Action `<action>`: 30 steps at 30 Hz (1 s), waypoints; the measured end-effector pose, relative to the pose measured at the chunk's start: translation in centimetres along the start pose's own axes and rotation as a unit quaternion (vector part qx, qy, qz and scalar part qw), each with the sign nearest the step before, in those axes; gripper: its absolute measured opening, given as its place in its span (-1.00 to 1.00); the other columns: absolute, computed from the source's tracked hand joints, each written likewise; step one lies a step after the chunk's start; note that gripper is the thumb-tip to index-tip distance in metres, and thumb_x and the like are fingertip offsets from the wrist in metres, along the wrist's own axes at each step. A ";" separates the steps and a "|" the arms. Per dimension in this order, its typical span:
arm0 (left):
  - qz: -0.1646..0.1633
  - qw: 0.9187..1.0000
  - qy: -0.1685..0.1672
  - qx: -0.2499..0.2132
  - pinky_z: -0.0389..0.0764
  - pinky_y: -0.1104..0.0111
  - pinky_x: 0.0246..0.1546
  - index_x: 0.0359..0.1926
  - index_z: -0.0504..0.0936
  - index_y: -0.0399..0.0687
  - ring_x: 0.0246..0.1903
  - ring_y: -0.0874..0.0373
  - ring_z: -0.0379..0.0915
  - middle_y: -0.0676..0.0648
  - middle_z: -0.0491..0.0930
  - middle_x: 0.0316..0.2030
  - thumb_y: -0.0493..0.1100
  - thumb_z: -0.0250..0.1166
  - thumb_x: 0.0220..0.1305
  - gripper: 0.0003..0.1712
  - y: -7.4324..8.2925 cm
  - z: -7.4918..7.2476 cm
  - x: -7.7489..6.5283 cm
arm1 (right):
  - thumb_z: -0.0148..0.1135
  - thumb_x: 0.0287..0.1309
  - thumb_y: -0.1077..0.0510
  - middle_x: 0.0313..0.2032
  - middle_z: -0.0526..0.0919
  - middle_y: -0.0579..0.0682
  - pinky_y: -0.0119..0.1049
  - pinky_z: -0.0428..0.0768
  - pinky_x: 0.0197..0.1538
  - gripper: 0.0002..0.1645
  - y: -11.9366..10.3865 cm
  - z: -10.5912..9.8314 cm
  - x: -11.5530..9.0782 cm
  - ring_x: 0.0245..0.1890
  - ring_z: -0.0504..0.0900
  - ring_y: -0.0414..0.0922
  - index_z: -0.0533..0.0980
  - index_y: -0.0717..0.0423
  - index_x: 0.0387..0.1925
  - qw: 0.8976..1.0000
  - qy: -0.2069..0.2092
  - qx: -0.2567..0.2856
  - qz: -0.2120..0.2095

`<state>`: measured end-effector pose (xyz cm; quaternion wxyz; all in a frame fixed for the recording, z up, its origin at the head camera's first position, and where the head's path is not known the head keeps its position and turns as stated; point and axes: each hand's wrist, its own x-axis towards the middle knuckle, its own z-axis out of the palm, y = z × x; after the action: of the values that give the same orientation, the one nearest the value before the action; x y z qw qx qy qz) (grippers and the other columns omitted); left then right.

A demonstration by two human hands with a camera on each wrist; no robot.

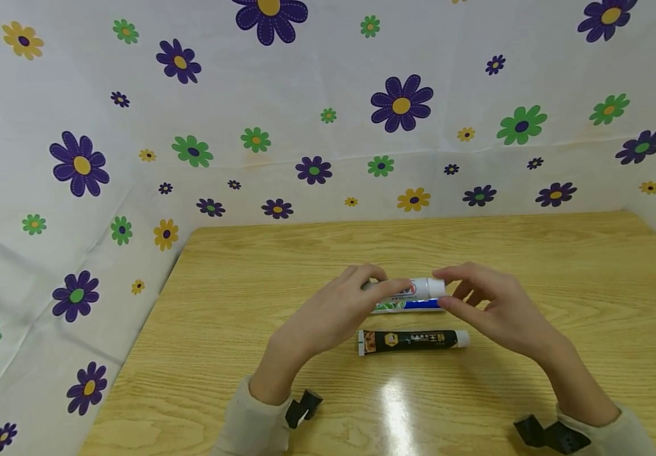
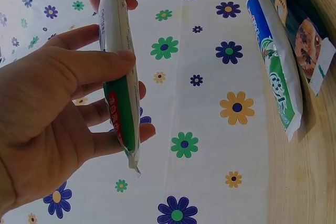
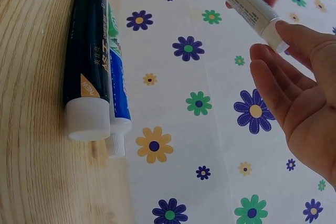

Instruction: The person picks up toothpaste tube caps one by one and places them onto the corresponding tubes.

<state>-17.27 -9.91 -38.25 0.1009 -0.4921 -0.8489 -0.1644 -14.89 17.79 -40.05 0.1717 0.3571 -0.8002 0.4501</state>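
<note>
A white and green toothpaste tube (image 2: 119,40) is raised above the table, with its white cap (image 1: 435,287) pointing right. My left hand (image 1: 342,304) holds its body between thumb and fingers; the flat crimped end extends past them in the left wrist view. At the cap end, my right hand (image 1: 496,304) has thumb and fingertips on opposite sides of the cap. Behind and below the held tube lies a blue, green and white toothpaste tube (image 1: 422,305), partly hidden in the head view. Nearer me is a black toothpaste tube (image 1: 419,340) with a white cap.
The wood-grain table (image 1: 237,380) extends around both hands. A white cloth (image 1: 328,76) printed with flowers rises at the back and sides. Dark wrist-camera mounts (image 1: 553,436) sit by the sleeves.
</note>
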 end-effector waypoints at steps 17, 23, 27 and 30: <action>0.001 1.000 -0.005 0.000 0.55 0.26 0.06 0.40 0.38 0.12 0.03 0.07 0.44 -0.08 0.49 0.10 -0.41 0.21 0.37 -0.35 0.2 -0.2 0.1 | 0.42 -0.05 0.49 -0.16 0.70 0.01 -0.46 0.60 -0.38 -0.39 0.1 -0.3 0.0 -0.40 0.61 -0.28 0.55 0.22 0.11 1.000 0.002 -0.010 0.022; 0.005 1.000 -0.003 0.000 0.56 0.25 0.05 0.41 0.36 0.09 0.02 0.04 0.46 -0.10 0.49 0.10 -0.42 0.22 0.35 -0.33 0.2 -0.4 0.1 | 0.47 -0.16 0.53 -0.13 0.68 0.03 -0.49 0.60 -0.38 -0.34 0.2 -0.4 0.1 -0.42 0.60 -0.26 0.57 0.17 0.07 1.000 0.002 -0.005 -0.001; 0.003 1.000 -0.002 0.002 0.56 0.25 0.04 0.41 0.37 0.10 0.01 0.05 0.45 -0.09 0.49 0.10 -0.40 0.22 0.36 -0.34 0.2 -0.4 0.1 | 0.44 -0.11 0.53 -0.18 0.68 -0.01 -0.48 0.60 -0.41 -0.39 0.2 -0.3 0.1 -0.43 0.59 -0.28 0.58 0.16 0.05 1.000 -0.001 -0.008 0.003; 0.001 1.000 -0.001 0.004 0.56 0.26 0.04 0.40 0.39 0.11 0.01 0.06 0.45 -0.08 0.49 0.10 -0.40 0.22 0.36 -0.35 0.2 -0.3 0.1 | 0.42 -0.08 0.53 -0.20 0.69 -0.02 -0.46 0.60 -0.43 -0.42 0.1 -0.3 0.1 -0.44 0.60 -0.28 0.58 0.17 0.03 1.000 -0.003 -0.010 0.010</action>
<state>-17.16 -9.86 -37.86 0.1023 -0.4930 -0.8489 -0.1604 -15.04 18.03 -39.85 0.1680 0.3487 -0.8087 0.4429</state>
